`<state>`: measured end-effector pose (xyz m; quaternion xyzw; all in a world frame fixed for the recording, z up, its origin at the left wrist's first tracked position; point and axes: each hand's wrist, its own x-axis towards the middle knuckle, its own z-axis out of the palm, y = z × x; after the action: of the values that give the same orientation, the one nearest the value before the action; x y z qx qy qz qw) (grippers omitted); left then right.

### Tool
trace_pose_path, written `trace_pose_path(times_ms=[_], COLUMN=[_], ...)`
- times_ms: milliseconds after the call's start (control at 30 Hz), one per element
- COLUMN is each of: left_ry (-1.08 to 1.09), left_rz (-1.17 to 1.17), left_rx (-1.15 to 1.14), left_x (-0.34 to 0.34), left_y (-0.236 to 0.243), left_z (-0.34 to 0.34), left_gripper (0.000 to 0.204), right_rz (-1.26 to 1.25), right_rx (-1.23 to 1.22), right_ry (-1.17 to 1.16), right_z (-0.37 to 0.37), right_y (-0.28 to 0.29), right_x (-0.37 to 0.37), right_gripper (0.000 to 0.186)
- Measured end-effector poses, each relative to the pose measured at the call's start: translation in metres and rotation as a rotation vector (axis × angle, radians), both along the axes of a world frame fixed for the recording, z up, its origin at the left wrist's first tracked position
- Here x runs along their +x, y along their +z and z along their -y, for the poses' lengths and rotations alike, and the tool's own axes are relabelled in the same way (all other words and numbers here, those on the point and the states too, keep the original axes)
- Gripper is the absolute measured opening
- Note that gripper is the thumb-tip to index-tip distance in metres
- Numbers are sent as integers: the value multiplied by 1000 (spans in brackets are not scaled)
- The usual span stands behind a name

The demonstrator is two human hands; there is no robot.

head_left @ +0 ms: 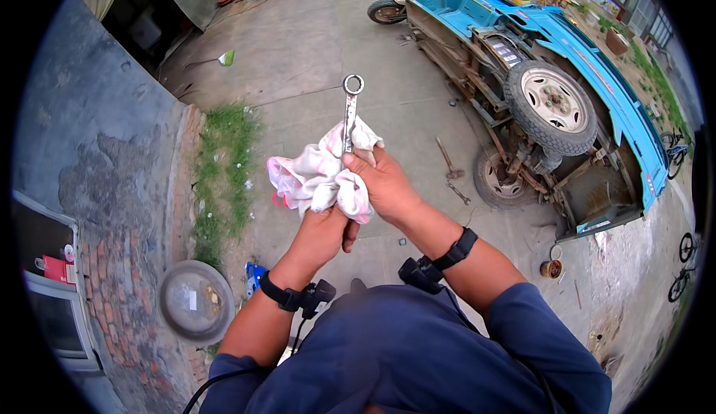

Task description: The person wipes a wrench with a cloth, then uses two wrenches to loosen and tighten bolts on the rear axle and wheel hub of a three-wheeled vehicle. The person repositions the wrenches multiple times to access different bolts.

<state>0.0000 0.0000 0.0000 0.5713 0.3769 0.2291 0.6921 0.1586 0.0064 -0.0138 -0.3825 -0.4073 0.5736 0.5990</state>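
Note:
A steel wrench (350, 108), its ring end up, stands out of a crumpled white and pink cloth (294, 175) in front of me. My right hand (384, 190) grips the wrench and cloth, with its thumb on the wrench's shaft. My left hand (328, 231) is closed on the lower part of the cloth; some of its fingers are hidden beneath it. Black straps with small black devices circle both of my wrists.
A blue three-wheeled vehicle (626, 138) lies on its side at the right. A hammer (447, 157) and another wrench (458, 193) lie on the concrete. A metal basin (194, 298), grass strip (224, 160) and wall (74, 115) are left; bicycles (679, 280) are far right.

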Motion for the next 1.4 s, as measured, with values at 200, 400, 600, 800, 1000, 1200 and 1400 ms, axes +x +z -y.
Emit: trace_pose_path(times_ms=[200,400,600,800,1000,1200,1400], left_ry=[-52,-15,-207,45,660,616,77], left_rz=[-306,-485,-329,-376,-64,415,-160], left_rx=[241,422,112,188,234,-121,378], left_x=[-37,-33,-38,-57,-120,-5,30], left_y=[18,36,28,44,56,7,-22], left_z=[-32,-41,-23,-25,-49,-14,-11], left_gripper=[32,38,31,28,32,29,20], right_rz=[959,1174,983,1229,621,-755,-198], right_rx=[220,312,243,237,-262,-90,-30], right_ry=[48,372,590,506,23,33,-371], right_z=[-2,27,46,50,52,5,-19], right_y=[2,13,3,3,-12,0,-18], right_x=[60,56,65,80,119,43,4], right_gripper=[32,28,30,30,47,60,49])
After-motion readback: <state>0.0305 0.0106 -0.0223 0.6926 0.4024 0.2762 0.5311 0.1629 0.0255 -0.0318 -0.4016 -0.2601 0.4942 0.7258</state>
